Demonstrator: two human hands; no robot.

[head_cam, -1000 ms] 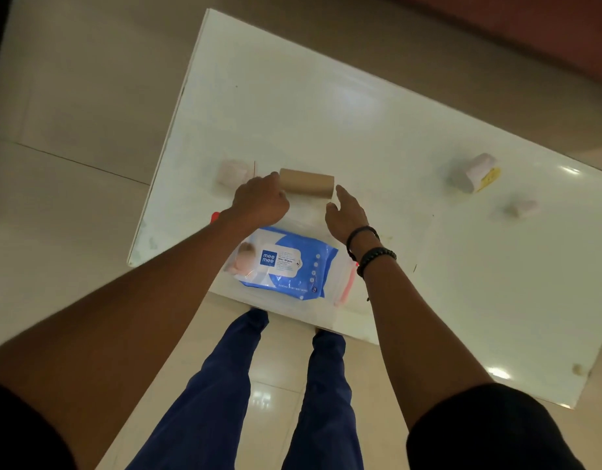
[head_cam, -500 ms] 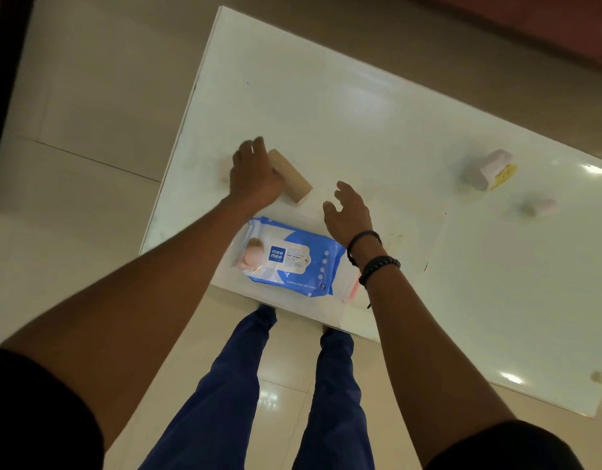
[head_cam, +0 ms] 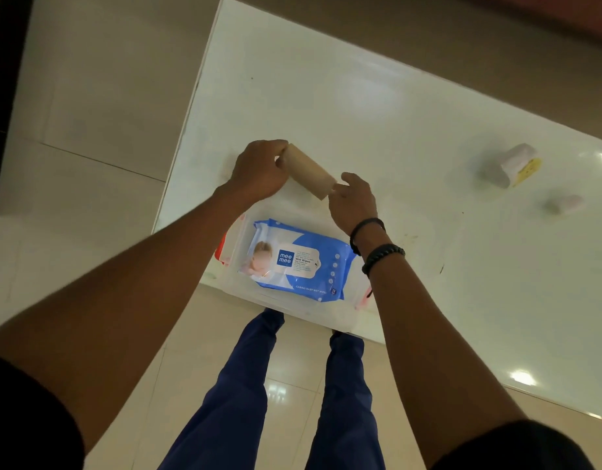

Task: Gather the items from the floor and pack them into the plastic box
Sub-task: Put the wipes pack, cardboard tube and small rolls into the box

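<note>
A brown cardboard tube (head_cam: 309, 170) is held above the far side of the clear plastic box (head_cam: 238, 286). My left hand (head_cam: 259, 171) grips its far left end and my right hand (head_cam: 352, 201) pinches its near right end. The tube lies slanted from upper left to lower right. Inside the box lies a blue pack of wet wipes (head_cam: 298, 261). The box has red latches at its left and right ends and sits at the near edge of a white table (head_cam: 360, 96).
Farther right on the table lie a white roll with a yellow label (head_cam: 511, 164) and a small pale object (head_cam: 566, 205). My legs in blue trousers (head_cam: 252, 395) stand on the tiled floor below the table's near edge.
My right hand moved up from beside the box and took hold of the tube's near end. The left hand shifted on the tube's far end.
</note>
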